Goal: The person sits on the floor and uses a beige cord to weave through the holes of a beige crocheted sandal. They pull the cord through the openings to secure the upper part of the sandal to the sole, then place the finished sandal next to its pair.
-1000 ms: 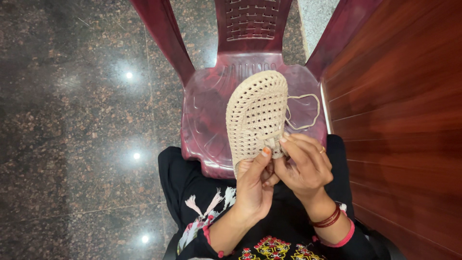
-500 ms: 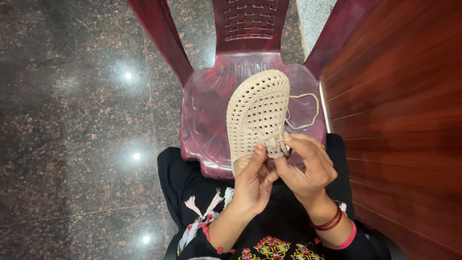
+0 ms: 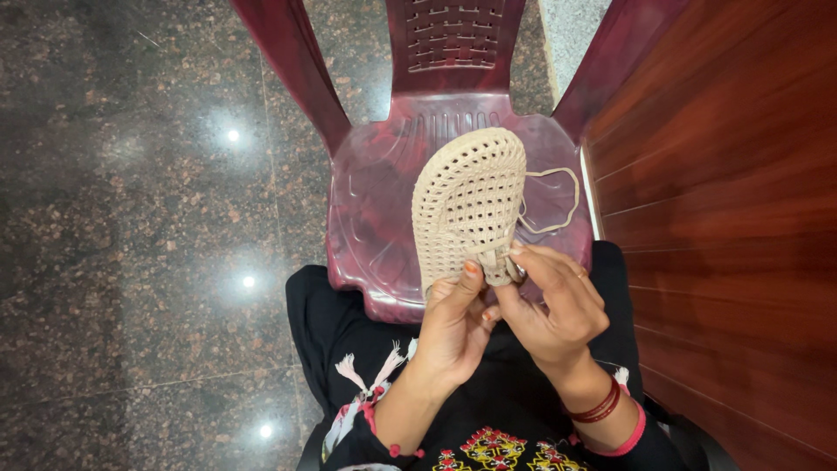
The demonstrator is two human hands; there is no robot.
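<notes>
My left hand (image 3: 449, 327) pinches lower edge of beige crocheted oval mesh piece (image 3: 469, 205), held up flat over maroon plastic chair seat (image 3: 375, 209) so holes face me. My right hand (image 3: 554, 301) grips same edge, fingertips at working stitch. Loose yarn loop (image 3: 558, 196) trails right, slack.

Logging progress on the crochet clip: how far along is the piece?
Done: the beige crocheted panel is a full, rounded mesh. In hand: left hand and right hand pinch its lower edge, working there. Left: a loose yarn loop trails onto the maroon chair, unworked.
</notes>
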